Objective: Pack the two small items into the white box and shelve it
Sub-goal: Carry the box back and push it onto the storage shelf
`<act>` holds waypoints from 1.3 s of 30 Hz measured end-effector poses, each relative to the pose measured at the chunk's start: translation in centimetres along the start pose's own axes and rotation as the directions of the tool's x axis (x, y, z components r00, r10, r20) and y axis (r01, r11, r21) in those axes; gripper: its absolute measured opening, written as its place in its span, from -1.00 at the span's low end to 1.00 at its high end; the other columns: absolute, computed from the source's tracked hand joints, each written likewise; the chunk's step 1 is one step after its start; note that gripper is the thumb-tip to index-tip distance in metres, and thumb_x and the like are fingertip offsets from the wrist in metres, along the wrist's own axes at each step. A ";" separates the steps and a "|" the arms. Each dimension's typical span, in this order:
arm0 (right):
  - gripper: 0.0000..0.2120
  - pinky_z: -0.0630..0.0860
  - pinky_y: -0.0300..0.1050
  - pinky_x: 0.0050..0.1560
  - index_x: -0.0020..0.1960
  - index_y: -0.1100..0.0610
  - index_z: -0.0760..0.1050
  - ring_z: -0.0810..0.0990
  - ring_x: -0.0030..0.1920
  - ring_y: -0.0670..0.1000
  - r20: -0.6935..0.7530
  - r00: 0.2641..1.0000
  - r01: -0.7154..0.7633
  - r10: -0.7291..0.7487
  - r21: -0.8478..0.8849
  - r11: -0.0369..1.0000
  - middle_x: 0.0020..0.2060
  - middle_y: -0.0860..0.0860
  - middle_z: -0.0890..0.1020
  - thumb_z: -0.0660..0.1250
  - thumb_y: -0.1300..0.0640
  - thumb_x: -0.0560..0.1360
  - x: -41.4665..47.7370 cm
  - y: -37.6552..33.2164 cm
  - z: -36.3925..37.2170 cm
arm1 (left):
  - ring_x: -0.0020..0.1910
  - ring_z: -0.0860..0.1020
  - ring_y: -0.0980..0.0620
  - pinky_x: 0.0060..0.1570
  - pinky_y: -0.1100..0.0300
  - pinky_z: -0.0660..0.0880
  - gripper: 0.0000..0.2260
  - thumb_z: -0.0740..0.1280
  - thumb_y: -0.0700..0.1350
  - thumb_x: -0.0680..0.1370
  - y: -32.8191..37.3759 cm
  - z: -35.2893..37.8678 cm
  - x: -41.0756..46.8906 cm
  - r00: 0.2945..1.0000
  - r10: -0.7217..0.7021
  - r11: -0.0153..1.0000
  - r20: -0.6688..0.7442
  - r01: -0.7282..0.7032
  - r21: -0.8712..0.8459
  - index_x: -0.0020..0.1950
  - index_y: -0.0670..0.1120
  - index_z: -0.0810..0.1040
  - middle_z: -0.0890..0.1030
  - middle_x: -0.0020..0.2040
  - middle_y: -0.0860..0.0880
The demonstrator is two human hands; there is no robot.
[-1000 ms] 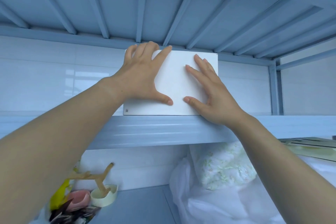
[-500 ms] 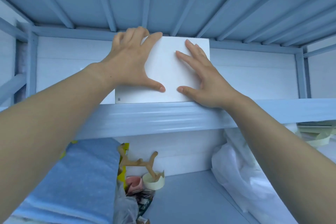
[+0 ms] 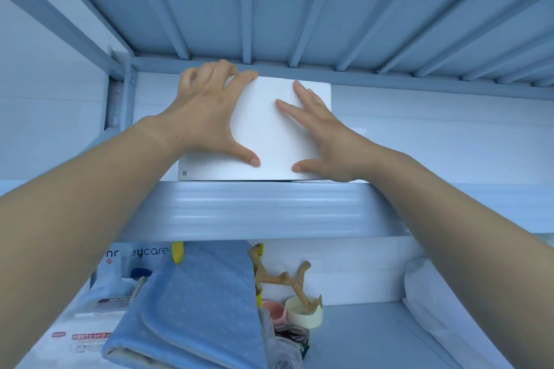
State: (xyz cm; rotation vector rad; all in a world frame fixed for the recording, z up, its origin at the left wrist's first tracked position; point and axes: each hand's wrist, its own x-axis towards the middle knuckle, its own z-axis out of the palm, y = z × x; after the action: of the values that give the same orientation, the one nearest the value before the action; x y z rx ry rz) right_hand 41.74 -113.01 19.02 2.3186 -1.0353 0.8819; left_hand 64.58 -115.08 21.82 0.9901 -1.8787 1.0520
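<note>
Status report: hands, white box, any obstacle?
Left hand grips top corner of white box; right hand flat on its front. Box upright on shelf. No obstacle seen.

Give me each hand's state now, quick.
Left hand: grips the white box, fingers curled over its top edge.
Right hand: open, flat against the box's face.

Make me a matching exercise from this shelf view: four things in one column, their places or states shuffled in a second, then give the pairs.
Column one
1. white box
2. left hand
3. right hand
4. blue folded cloth

Column two
a. flat on the box's front face, fingers spread
b. lying on the lower shelf
c. standing upright on the upper shelf
d. fingers bent over the box's top left corner

Pairs: 1-c, 2-d, 3-a, 4-b
</note>
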 end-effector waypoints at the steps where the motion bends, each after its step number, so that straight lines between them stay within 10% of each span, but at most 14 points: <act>1: -0.10 -0.08 -0.21 0.39 0.48 -0.19 -0.07 -0.29 0.46 -0.17 0.025 1.000 0.003 -0.003 -0.028 1.000 0.49 -0.15 -0.30 0.45 0.14 0.39 0.4 -0.1 0.2 | 0.30 0.17 -0.06 0.29 -0.04 0.03 0.17 0.33 0.54 -0.09 -0.6 0.1 -0.2 1.000 0.004 1.000 0.000 -0.004 0.005 0.41 0.07 0.11 0.27 0.24 -0.08; 14: 0.17 -0.17 -0.19 0.35 0.49 -0.14 -0.15 -0.31 0.47 -0.08 0.021 1.000 -0.018 0.022 -0.200 0.980 0.49 -0.10 -0.30 0.58 -0.11 0.16 5.4 -2.3 1.6 | 0.30 0.01 0.11 0.41 -0.15 -0.22 0.20 0.45 0.43 -0.09 -5.6 1.6 -1.0 0.995 -0.045 0.994 0.089 0.053 -0.096 0.42 0.13 0.00 0.17 0.28 -0.04; 30: 0.03 0.09 -0.10 0.42 0.48 -0.04 0.07 -0.05 0.46 -0.01 -0.234 0.972 -0.037 0.034 -0.009 0.999 0.45 -0.01 0.09 0.54 -0.19 0.17 5.1 -5.5 2.0 | 0.14 0.19 -0.04 0.34 -0.27 0.02 0.11 0.22 0.57 -0.17 -3.8 0.0 -1.7 0.982 -0.145 0.985 -0.121 0.132 -0.109 0.25 0.03 0.20 0.13 0.01 0.02; 39: 0.14 -0.02 0.00 0.44 0.50 -0.10 -0.08 -0.28 0.48 -0.08 -0.158 0.987 -0.061 0.039 -0.134 0.989 0.51 -0.07 -0.21 0.52 -0.28 0.13 4.7 -5.2 2.8 | 0.45 -0.05 0.01 0.36 -0.27 -0.28 0.03 0.27 0.45 0.21 -3.5 0.7 -2.7 0.999 -0.036 0.997 -0.041 0.033 -0.068 0.48 -0.04 -0.04 0.07 0.46 -0.07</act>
State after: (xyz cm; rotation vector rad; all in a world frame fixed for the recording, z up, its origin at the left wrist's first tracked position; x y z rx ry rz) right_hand 49.20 -113.85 19.71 2.0827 -1.0577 0.9616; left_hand 68.64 -116.30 20.30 0.9516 -1.8444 0.9751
